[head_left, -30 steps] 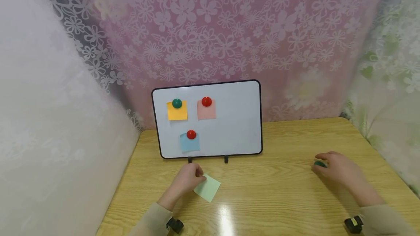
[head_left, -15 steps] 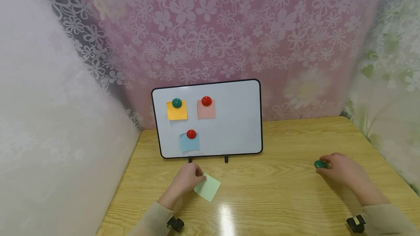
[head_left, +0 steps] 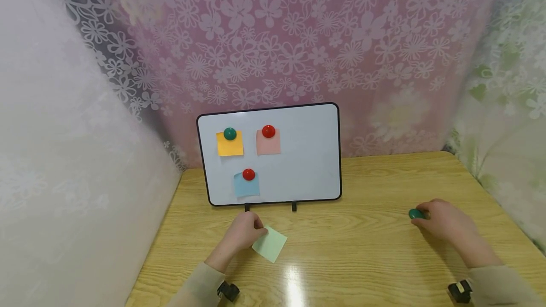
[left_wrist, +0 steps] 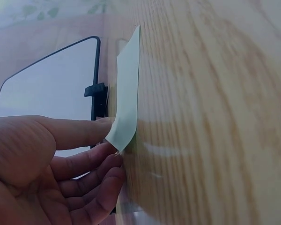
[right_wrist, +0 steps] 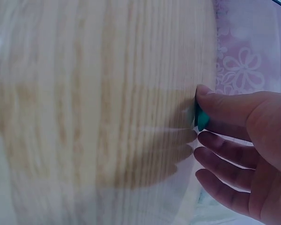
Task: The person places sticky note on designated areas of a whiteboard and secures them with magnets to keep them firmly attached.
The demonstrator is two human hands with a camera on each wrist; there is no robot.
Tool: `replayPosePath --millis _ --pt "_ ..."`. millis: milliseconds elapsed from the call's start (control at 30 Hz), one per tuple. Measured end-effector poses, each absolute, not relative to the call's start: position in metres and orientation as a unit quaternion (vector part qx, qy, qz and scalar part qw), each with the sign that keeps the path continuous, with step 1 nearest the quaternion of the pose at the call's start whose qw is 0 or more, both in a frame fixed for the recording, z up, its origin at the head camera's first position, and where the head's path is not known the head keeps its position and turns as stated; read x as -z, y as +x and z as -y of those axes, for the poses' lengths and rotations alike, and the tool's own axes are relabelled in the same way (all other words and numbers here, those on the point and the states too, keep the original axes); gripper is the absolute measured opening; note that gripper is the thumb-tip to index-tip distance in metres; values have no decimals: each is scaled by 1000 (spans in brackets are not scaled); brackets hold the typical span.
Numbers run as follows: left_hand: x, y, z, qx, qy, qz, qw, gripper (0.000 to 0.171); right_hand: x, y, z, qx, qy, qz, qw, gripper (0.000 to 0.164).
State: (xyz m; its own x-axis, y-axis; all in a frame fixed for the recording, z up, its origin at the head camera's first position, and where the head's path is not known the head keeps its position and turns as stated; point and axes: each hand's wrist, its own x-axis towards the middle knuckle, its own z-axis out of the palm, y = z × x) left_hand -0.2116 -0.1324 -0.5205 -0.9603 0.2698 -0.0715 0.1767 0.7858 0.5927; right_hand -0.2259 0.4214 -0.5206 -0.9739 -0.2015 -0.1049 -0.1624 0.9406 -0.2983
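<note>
My left hand (head_left: 244, 232) pinches one corner of a pale green sticky note (head_left: 270, 244) low over the table, in front of the whiteboard. The left wrist view shows the note (left_wrist: 128, 89) bent near the thumb and fingertips. Far to the right, my right hand (head_left: 444, 220) holds a round green magnet (head_left: 415, 213) at the tabletop. In the right wrist view the magnet (right_wrist: 202, 118) sits between thumb and forefinger, partly hidden, with the other fingers spread loosely below.
A black-framed whiteboard (head_left: 307, 155) stands on small feet at the back. Its left half bears a yellow note (head_left: 230, 148) under a green magnet, plus a pink note (head_left: 268, 145) and a blue note (head_left: 247, 187) under red magnets. Curtains flank the wooden table (head_left: 358, 250).
My right hand has shifted slightly to the right and its fingers have closed on the green magnet, which shows more plainly now. The left hand and its note stay in place.
</note>
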Motion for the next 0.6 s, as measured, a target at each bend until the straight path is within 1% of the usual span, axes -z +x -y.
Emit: replayPosePath --millis 133,600 --pt "522 -213 133 -306 114 -942 80 13 521 -227 -421 149 -85 -982 73 62" --pt "524 -215 133 -306 100 -942 95 12 515 -224 -414 144 -73 -984 77 56"
